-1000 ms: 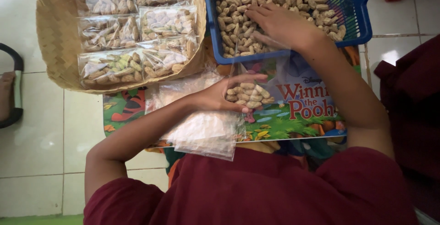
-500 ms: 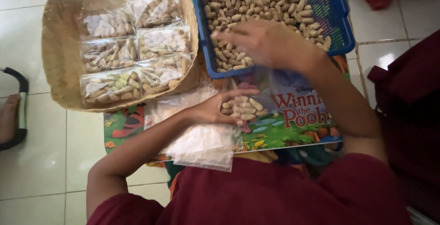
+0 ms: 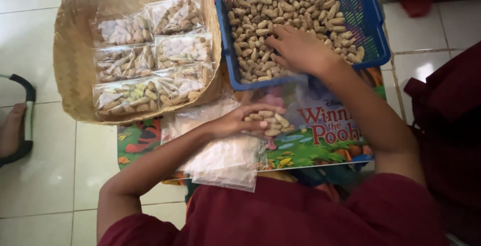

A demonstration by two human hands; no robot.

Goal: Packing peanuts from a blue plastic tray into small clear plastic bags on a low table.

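- A small bag (image 3: pixel 265 122), clear plastic and partly filled with peanuts in the shell, is held in the left hand (image 3: pixel 235 121); the fingers are curled round its left end, and the nuts show just right of the fingertips.
- The bag's long axis is seen to run roughly left to right across the view; which end is the open one cannot be told.
- The right hand (image 3: pixel 295 48) is laid palm down on the nuts (image 3: pixel 260 30) in the blue basket (image 3: pixel 373 30), fingers bent and partly dug in; whether any nuts are pinched cannot be told.
- The two hands are kept apart, the right one farther from the body than the left.
- The blue basket is seen to be about half covered by loose peanuts.
- Six filled, clear bags (image 3: pixel 150 55) are laid flat in two columns in the woven tray (image 3: pixel 70 60), which touches the basket's left side.
- A stack of empty plastic bags (image 3: pixel 223 160) is seen below the left hand, on a picture mat (image 3: pixel 320 135).
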